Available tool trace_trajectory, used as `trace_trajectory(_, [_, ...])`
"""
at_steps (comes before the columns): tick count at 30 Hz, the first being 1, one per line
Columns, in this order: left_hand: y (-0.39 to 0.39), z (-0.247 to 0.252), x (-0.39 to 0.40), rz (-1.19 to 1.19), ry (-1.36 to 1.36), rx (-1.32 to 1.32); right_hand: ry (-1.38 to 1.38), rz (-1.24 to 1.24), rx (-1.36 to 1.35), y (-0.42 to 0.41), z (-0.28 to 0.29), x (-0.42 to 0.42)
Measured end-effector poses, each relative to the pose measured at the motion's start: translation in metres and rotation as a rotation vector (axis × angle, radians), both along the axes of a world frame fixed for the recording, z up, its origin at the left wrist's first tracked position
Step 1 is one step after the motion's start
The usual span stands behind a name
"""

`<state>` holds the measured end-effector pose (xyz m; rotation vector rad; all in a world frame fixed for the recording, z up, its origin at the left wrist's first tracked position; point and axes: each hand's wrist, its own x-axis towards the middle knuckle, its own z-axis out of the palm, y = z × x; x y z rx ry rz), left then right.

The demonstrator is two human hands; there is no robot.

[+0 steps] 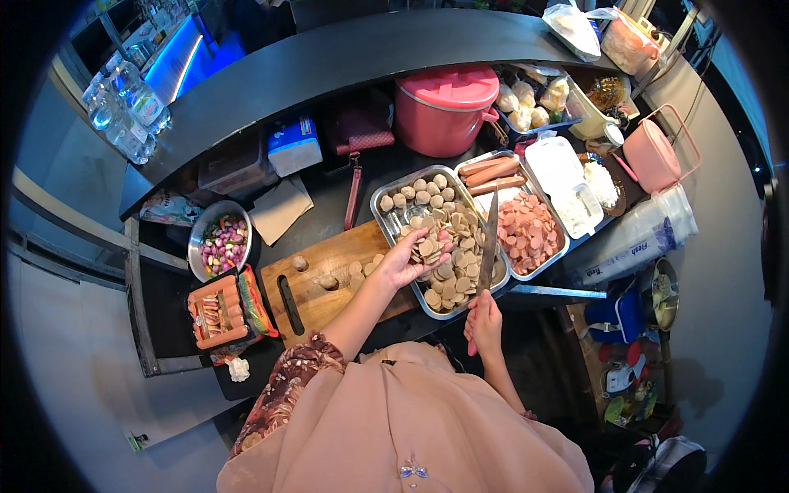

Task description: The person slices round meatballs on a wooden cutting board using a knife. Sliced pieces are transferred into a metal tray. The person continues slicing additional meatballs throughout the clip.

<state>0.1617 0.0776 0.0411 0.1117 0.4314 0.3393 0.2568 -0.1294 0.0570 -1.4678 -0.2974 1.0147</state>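
Observation:
My left hand [412,257], palm up, cups several meatball slices [430,246] over a steel tray [394,229] of whole meatballs [422,186] and sliced ones. In my right hand [484,320] is a knife [489,252], its blade pointing away from me over the edge between the two trays. Beside it, a second steel tray [550,264] holds whole sausages [496,174] and sausage slices [530,228]. A wooden cutting board [320,308] lies partly under my left forearm, bearing two whole meatballs [328,282] and a few slices.
At left are a steel bowl [195,254] of shallots and chilies and a sausage pack [216,314]. Behind stand a pink lidded bucket [434,117] and a blue tissue pack [294,145]. On the right are a white foam box [551,157] and plastic cups [641,237].

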Motion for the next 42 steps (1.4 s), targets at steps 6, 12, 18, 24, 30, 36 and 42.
trace_trajectory(6, [-0.009,0.006,-0.004,0.007,0.069,-0.047,0.032,0.014,-0.02,0.0,-0.004,0.002])
trace_trajectory(12, [-0.014,0.011,-0.004,-0.019,0.145,0.07,0.026,0.012,-0.037,0.002,-0.004,0.001])
trace_trajectory(18, [-0.011,0.001,-0.004,-0.078,0.038,0.06,0.022,0.026,-0.023,0.003,-0.003,0.001])
trace_trajectory(24, [-0.011,-0.004,-0.002,-0.032,-0.01,-0.081,0.025,0.024,-0.028,0.003,-0.005,0.0])
trace_trajectory(30, [-0.011,-0.003,-0.005,-0.013,-0.081,-0.203,0.011,0.022,-0.042,0.003,-0.004,-0.001])
trace_trajectory(36, [-0.015,0.013,-0.006,-0.042,-0.1,-0.188,0.004,0.027,-0.024,0.003,-0.007,-0.001])
trace_trajectory(42, [-0.015,0.01,-0.005,-0.051,-0.069,-0.147,0.02,0.029,-0.025,0.003,-0.008,-0.001])
